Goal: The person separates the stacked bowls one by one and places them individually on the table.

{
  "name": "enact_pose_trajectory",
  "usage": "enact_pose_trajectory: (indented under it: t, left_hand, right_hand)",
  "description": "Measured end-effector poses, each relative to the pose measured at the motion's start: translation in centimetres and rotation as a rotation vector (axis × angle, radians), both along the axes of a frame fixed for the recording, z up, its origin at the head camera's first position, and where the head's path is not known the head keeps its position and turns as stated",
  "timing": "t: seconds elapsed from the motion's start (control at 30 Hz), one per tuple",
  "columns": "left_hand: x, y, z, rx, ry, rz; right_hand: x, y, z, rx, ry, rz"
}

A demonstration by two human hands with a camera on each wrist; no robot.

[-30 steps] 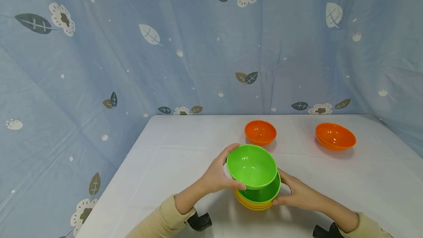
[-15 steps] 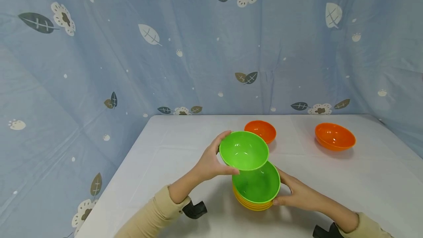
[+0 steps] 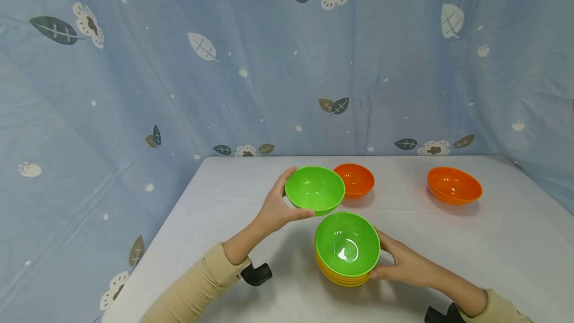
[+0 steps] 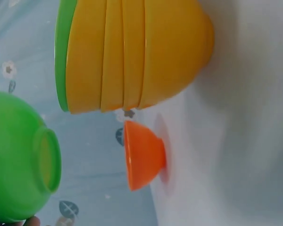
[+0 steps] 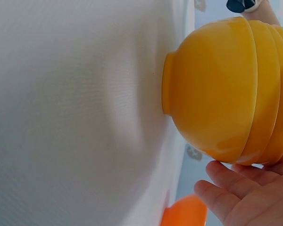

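Note:
A green bowl hangs in the air above the table, its rim pinched at the left between thumb and fingers of my left hand. Its underside shows in the left wrist view. Below and to the right stands a stack of yellow bowls, nested upright on the table. Another green bowl tops that stack. My right hand holds the stack's right side, thumb at the near side and fingers behind. In the right wrist view, the fingers touch the yellow sides.
An orange bowl stands upright behind the stack, just right of the raised bowl. Farther right is another orange bowl. A white cloth covers the table, and a blue patterned curtain hangs behind and to the left.
My left hand has lifted the green bowl off the stack and carried it left and away from me, uncovering the green bowl beneath. The right hand and stack have stayed put.

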State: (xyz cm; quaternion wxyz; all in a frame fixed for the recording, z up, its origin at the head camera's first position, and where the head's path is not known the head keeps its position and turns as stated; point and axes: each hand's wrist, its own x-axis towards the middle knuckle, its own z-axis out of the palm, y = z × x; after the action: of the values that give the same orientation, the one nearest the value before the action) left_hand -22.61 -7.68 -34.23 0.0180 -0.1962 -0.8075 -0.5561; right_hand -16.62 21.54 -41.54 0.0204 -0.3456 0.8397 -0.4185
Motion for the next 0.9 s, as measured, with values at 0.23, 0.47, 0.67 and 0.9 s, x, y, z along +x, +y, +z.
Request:
enact_pose_trajectory:
  t: [0.23,0.47,0.67,0.9]
  left_hand:
    - [-0.8,-0.5,0.0,0.001,0.008,0.043]
    - [-1.7,-1.0,-0.3,0.058,-0.042,0.083]
    - [-2.3,-1.3,-0.8,0.081,-0.048,0.119]
    - [-3.4,-2.0,-1.6,0.098,-0.078,0.120]
  right_hand:
    - [0.1,0.0,0.2,0.004,-0.021,-0.001]
    - [0.3,0.0,0.6,0.016,-0.052,-0.010]
    - [0.4,0.0,0.7,0.015,-0.045,-0.003]
    - [0.2,-0.1,0.6,0.002,-0.098,-0.014]
